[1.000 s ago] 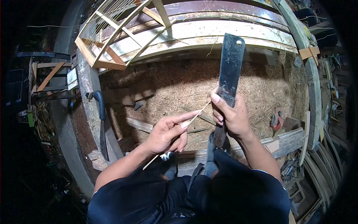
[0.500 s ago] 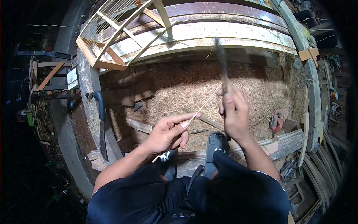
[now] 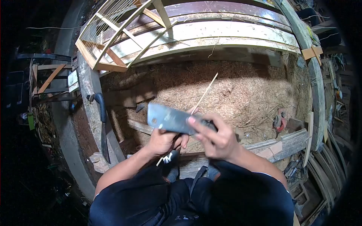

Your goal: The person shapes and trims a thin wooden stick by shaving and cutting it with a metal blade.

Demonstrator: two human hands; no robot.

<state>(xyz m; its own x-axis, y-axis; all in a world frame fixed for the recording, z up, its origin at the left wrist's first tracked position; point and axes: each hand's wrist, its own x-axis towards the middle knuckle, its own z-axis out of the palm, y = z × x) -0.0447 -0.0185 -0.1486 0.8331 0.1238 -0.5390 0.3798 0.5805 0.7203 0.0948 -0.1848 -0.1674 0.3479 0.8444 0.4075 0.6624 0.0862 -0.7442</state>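
My left hand point(image 3: 163, 142) is closed on a thin bamboo stick point(image 3: 206, 90). One end of the stick points up and away over the shavings, and the other comes out below my palm. In my right hand point(image 3: 219, 138) is a broad-bladed cleaver point(image 3: 169, 117), its flat face turned up and a small hole near the blade's end. The blade lies across the stick and covers the left fingertips. Whether its edge touches the stick is hidden.
A wooden frame with thin wires point(image 3: 113, 26) rests on the white plank bench point(image 3: 233, 32) ahead. A black-handled blade point(image 3: 102, 128) lies on the left beam. A red-handled tool point(image 3: 279, 122) sits among bamboo shavings point(image 3: 241, 101). Bent strips point(image 3: 324, 169) are stacked at right.
My right hand has come down and left, swinging the cleaver from pointing away to lying flat over my left hand. The left hand keeps its hold on the bamboo stick.
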